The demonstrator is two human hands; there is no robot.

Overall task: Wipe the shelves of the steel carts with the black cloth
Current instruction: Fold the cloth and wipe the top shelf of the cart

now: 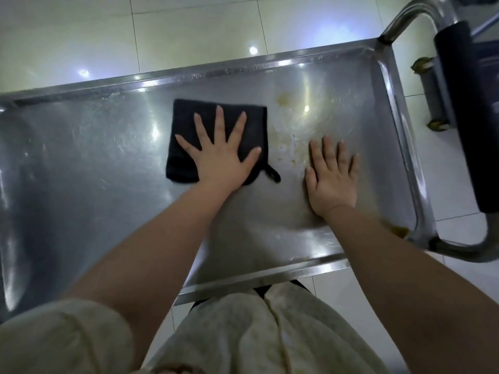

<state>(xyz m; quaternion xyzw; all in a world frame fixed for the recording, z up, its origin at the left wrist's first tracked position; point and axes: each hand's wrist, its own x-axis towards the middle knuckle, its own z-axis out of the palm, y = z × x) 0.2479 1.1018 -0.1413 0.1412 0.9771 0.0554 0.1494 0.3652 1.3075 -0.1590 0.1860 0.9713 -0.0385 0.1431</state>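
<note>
The left hand [220,155] lies flat on the black cloth [186,122] with its fingers spread wide, palm pressing down. The right hand [333,179] rests flat on bare steel just right of the cloth, fingers straight and close together, holding nothing. The cloth is folded into a rough square near the middle of the top shelf [94,163] of the cart, with a small loop [274,174] sticking out at its near right corner.

Between the cloth and the right hand, and beyond them, yellowish stains [286,99] and pale smears mark the steel. The shelf is scratched and shiny, with a raised rim all round, and it reflects several spots of ceiling light. At the right end a bent steel tube [413,14] carries a black grip [459,112] as the push handle. Around the cart lies a glossy floor [189,25] of pale tiles.

The shelf's left end is cut off by the frame. Below the handle a wheel [437,124] shows only in part. The lower shelves are hidden under the top one. A pale garment [243,333] fills the bottom of the view, slightly blurred.
</note>
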